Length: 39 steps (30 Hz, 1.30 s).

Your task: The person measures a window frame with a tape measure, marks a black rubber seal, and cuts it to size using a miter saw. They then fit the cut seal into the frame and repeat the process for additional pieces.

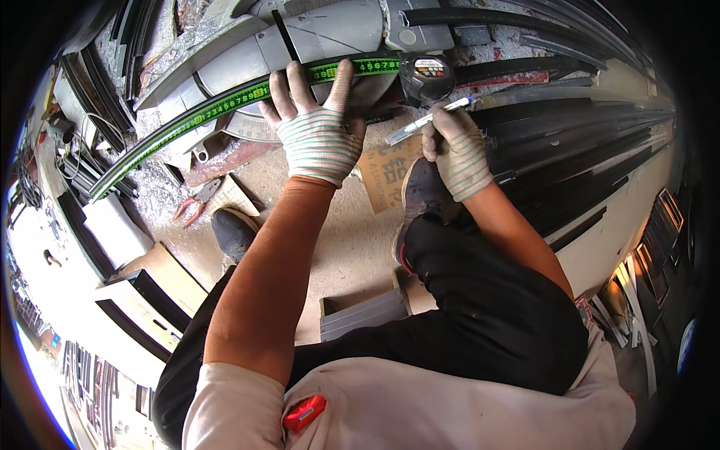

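My left hand (318,136), in a white and green striped glove, lies with its fingers spread across the extended green blade (225,104) of a tape measure. The blade runs along a dark strip on the grey metal bed (330,36) of what looks like a mitre saw, which has a dark slot. At the blade's right end sits the black tape measure case (427,79). Just below the case, my gloved right hand (457,150) pinches a white pen (427,122) with a blue end. The pen slants up to the right, its lower left end reaching past the fingers.
Red-handled pliers (199,202) lie on the floor to the left. Long black profiles (562,127) are stacked at the right. A printed piece of cardboard (380,180) lies below the saw, near my shoe (421,191). A grey box (365,313) stands between my legs.
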Tool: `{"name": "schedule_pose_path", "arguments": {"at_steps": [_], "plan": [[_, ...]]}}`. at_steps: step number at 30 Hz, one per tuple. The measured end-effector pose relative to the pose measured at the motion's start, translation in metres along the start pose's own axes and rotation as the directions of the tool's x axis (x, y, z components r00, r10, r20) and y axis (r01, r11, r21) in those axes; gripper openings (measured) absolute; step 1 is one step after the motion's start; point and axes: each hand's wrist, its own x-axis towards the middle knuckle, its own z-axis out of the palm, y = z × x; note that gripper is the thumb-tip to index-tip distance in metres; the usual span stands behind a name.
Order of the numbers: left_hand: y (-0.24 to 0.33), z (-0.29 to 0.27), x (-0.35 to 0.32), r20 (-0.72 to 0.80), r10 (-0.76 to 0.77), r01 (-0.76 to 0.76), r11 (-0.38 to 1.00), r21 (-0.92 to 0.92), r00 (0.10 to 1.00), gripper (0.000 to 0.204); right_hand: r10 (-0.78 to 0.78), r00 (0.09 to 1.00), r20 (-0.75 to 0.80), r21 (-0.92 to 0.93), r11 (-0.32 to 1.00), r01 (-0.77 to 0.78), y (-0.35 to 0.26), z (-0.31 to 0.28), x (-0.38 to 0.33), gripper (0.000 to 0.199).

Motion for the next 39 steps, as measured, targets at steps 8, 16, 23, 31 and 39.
{"name": "schedule_pose_path", "arguments": {"at_steps": [8,16,23,31,39], "plan": [[-0.001,0.001,0.0,0.018,-0.026,0.026,1.0,-0.011,0.999,0.092,-0.164,0.979,0.122,-0.277,0.941,0.192,-0.025,0.045,-0.006,0.012],[0.0,-0.002,0.0,-0.007,-0.014,0.014,1.0,-0.022,1.0,0.091,-0.248,0.946,0.21,-0.424,0.848,0.317,-0.018,0.066,0.005,0.01],[-0.001,0.001,-0.002,0.003,-0.018,0.019,0.999,-0.028,1.0,0.086,-0.386,0.829,0.404,-0.567,0.606,0.558,-0.007,0.069,0.013,0.013],[-0.003,0.003,-0.002,0.009,-0.02,0.02,0.999,-0.026,1.0,0.085,-0.314,0.827,0.467,-0.68,0.47,0.562,-0.019,0.079,0.013,0.018],[-0.002,0.001,-0.002,0.056,-0.029,0.03,0.999,-0.016,0.998,0.088,-0.534,0.758,0.374,-0.62,0.463,0.633,-0.074,0.096,0.022,0.015]]}}
